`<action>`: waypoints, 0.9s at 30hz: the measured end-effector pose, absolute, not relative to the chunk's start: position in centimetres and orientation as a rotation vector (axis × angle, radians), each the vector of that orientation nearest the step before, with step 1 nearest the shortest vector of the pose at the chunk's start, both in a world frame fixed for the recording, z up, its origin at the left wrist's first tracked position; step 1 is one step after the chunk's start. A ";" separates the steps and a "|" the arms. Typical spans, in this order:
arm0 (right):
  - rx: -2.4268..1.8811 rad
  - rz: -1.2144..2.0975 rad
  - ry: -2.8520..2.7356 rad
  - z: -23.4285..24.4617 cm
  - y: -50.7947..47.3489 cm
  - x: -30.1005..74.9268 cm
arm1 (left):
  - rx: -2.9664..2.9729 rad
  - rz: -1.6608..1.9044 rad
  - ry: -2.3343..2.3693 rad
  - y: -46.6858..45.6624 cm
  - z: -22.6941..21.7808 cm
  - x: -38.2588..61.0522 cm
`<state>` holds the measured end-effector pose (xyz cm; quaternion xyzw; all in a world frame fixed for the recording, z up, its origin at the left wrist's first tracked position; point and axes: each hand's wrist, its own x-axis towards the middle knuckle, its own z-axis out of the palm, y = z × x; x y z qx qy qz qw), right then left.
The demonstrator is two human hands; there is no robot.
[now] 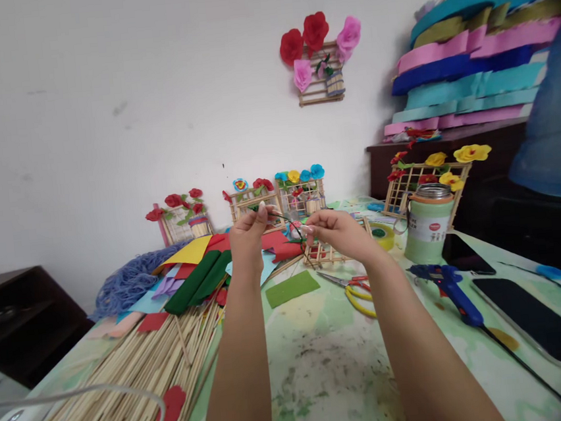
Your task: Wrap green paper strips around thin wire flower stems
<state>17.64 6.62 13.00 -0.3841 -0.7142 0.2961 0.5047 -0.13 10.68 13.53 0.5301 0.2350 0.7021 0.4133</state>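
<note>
Both my hands are raised above the table's middle. My left hand [249, 230] pinches one end of a thin dark green wire [289, 221], fingers closed on it. My right hand [334, 230] is closed on the wire's other end, near a small pale bit I cannot make out. The wire curves between the two hands. Below them lie a green felt rectangle [292, 288] and yellow-handled scissors [355, 289].
A big pile of bamboo sticks [114, 392] covers the left. Coloured foam sheets [196, 265], blue yarn [123, 285], flower frames [279, 197], a green jar [428, 226], a blue glue gun [449, 283] and a dark tablet [539, 321] surround the table [326, 378].
</note>
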 end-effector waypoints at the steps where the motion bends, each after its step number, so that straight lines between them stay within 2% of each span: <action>1: -0.934 0.709 -1.722 13.0 6.6 17.7 | 1.325 1.778 0.598 10.7 13.6 -0.4; 20: -0.922 0.638 -1.677 12.8 7.0 17.8 | 1.511 1.571 0.586 10.2 13.1 1.3; 23: -0.878 0.583 -1.534 13.0 6.8 18.1 | 1.626 1.405 0.657 10.0 13.3 0.4; 27: -0.810 0.639 -1.364 13.4 6.7 18.0 | 1.869 0.963 0.780 9.4 13.3 0.0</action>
